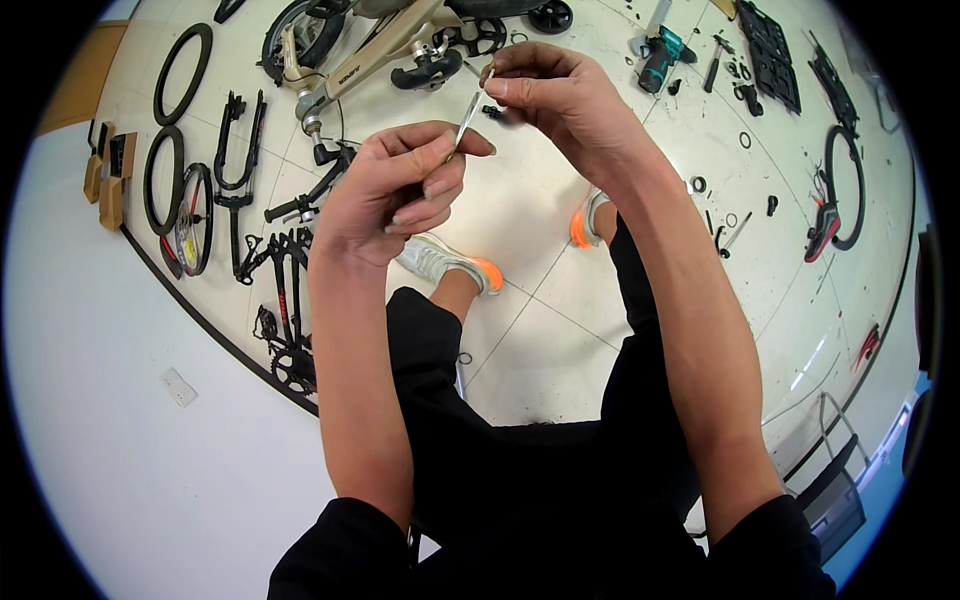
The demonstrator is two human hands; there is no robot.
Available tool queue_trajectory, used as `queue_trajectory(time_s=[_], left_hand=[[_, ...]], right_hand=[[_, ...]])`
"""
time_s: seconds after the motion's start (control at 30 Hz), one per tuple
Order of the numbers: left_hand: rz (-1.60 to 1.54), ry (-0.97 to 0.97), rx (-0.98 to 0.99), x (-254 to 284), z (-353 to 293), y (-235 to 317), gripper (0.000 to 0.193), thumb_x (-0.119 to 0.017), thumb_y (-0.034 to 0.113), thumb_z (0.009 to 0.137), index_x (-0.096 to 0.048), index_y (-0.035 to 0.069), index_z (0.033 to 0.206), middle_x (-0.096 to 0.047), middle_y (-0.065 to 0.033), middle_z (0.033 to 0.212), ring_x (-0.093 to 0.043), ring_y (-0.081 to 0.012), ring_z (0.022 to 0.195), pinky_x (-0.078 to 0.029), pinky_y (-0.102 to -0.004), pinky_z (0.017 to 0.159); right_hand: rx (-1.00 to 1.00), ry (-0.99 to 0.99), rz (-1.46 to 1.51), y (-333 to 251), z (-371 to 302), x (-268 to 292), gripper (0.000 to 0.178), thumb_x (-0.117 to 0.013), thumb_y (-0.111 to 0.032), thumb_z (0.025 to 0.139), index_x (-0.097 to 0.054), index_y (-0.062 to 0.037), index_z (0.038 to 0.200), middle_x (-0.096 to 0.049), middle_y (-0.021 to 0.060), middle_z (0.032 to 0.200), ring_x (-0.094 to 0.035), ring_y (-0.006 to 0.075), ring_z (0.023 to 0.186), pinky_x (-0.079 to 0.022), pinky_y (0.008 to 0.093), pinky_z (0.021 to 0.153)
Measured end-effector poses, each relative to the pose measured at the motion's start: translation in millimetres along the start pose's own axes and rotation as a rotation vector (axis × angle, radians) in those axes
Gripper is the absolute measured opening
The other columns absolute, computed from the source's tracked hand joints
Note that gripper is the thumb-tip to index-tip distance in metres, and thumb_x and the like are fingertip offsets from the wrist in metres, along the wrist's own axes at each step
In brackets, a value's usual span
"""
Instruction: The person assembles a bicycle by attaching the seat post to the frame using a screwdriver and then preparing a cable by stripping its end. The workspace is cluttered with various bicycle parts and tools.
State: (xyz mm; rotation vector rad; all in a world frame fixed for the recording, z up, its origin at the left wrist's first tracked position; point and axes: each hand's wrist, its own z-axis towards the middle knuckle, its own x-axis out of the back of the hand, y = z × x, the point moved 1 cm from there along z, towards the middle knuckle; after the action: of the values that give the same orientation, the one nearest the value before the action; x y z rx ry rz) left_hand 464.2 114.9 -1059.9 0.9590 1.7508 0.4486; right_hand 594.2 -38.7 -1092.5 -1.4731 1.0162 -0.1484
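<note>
Up in front of me, my left hand (410, 180) is closed, pinching the lower end of a thin, silvery metal strip (469, 115) between thumb and forefinger. The strip slants up to the right and looks a little like tweezers, but its exact kind is unclear. At its upper end, the thumb and fingers of my right hand (540, 85) are pinched together, seemingly on its tip. Whether a smaller piece sits in that pinch cannot be seen. Beyond both hands, a beige bicycle frame (375, 55) lies on the floor.
Tyres (183, 75), a black bicycle fork (235, 170) and a black frame part (290, 290) lie leftward. To the right are a teal cordless drill (662, 58), a hammer (717, 62), an open black tool case (768, 55) and scattered small parts. A chair (832, 500) stands lower right.
</note>
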Motion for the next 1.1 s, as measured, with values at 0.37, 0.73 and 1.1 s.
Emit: queue_trajectory(time_s=[0.37,0.73,1.1], left_hand=[[-0.157,-0.138,0.110,4.8,-2.4,1.0,0.033,-0.052,0.013,0.095,-0.054,-0.018,0.108,-0.044,-0.0012,0.061,-0.029,-0.0005,0.036,-0.021,-0.0150,0.030],[-0.642,-0.110,0.058,20.8,0.1,-4.4,0.031,-0.043,0.011,0.099,-0.048,-0.015,0.116,-0.039,0.0010,0.068,-0.028,-0.0017,0.041,-0.025,-0.0159,0.032],[-0.781,-0.141,0.074,24.5,1.2,-9.6,0.023,-0.038,0.012,0.101,-0.045,-0.010,0.106,-0.040,-0.0005,0.069,-0.029,-0.0038,0.041,-0.025,-0.0178,0.032]], right_hand=[[0.052,-0.125,-0.237,-4.2,-1.9,-4.1,0.023,-0.068,-0.013,0.085,-0.062,0.0015,0.103,-0.069,0.0128,0.088,-0.064,0.0149,0.081,-0.050,0.0277,0.080],[0.215,0.114,-0.363,17.6,-6.6,-29.5,0.020,-0.062,-0.005,0.085,-0.065,0.0079,0.100,-0.069,0.0122,0.085,-0.067,0.0172,0.081,-0.052,0.0281,0.075],[0.189,0.125,-0.609,27.8,-6.0,-28.5,0.021,-0.064,-0.009,0.083,-0.068,0.0029,0.101,-0.070,0.0127,0.089,-0.065,0.0180,0.081,-0.050,0.0294,0.074]])
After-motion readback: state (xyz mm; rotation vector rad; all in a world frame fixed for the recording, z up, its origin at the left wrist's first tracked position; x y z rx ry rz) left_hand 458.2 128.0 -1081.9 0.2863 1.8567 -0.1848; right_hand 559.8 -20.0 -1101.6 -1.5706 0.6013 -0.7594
